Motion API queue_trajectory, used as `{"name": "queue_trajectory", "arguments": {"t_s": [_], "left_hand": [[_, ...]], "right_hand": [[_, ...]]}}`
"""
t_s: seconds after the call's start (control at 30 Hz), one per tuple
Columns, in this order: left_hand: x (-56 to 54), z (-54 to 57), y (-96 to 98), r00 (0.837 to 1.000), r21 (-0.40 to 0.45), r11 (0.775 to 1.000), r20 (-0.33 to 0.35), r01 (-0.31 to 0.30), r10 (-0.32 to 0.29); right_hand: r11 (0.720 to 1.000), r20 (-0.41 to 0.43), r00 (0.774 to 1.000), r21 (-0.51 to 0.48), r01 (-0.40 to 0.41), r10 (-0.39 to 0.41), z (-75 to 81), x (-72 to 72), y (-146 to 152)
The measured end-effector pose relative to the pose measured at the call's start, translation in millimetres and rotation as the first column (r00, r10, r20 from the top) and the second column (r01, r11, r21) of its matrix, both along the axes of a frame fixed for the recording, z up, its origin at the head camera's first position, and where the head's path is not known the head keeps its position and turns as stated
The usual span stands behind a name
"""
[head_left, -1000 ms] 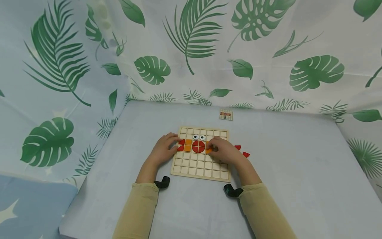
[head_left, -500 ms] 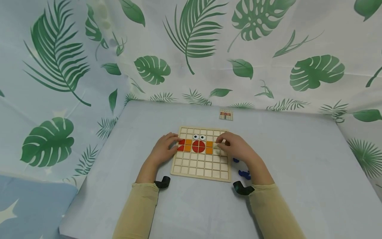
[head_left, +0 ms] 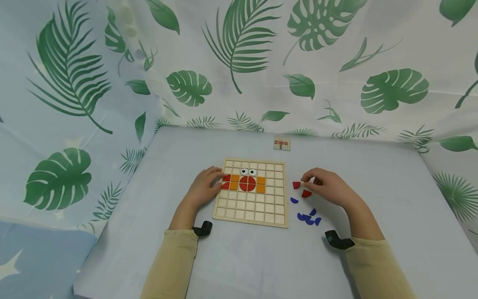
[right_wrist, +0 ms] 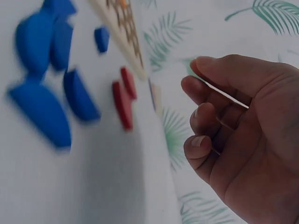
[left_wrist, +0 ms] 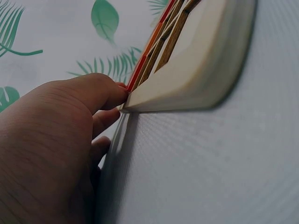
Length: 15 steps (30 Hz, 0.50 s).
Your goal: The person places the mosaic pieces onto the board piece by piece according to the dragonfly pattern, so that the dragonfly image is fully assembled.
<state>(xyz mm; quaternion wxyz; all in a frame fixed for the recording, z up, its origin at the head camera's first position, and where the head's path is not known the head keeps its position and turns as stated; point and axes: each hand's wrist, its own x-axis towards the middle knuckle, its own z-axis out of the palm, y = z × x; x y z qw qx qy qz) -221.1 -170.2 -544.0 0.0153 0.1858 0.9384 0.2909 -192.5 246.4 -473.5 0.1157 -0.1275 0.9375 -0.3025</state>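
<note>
My left hand (head_left: pixel 203 187) rests at the left edge of a wooden grid board (head_left: pixel 250 216), its thumb and fingertips touching the frame beside red tiles (head_left: pixel 225 185). In the left wrist view, the thumb lies against the board's rim (left_wrist: pixel 187 88). My right hand (head_left: pixel 328 187) hovers right of the board with fingers loosely bent. Nothing shows between its thumb and forefinger in the right wrist view. Close to its fingertips lie two red quarter-round pieces, one red piece (head_left: pixel 296 185) nearer the board and another red piece (head_left: pixel 306 194) below. The board also bears orange tiles, a red circle and two eye tiles.
Several blue half-round pieces (head_left: pixel 309 222) lie right of the board, with one blue piece (head_left: pixel 294 200) apart from them. A small pattern card (head_left: pixel 282 143) lies behind the board. A leaf-print cloth (head_left: pixel 242 104) hangs along the table's back.
My right hand let go of an orange tile on the board and moved right, over to the red pieces. The blue pieces came into view. My left hand stayed in place.
</note>
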Motion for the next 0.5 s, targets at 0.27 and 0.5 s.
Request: {"name": "queue_trajectory", "arguments": {"t_s": [0.27,0.5], "left_hand": [[0.2,-1.1,0.1,1.000,0.000,1.000,0.005,-0.010,0.010],[0.5,-0.8,-0.2,1.000,0.001,1.000,-0.002,-0.004,0.004]], "right_hand": [[1.000,0.007,1.000,0.029,0.001,-0.001,-15.1,7.7,21.0],[1.000,-0.001,1.000,0.023,0.008,-0.008,-30.7,10.9,27.8]]}}
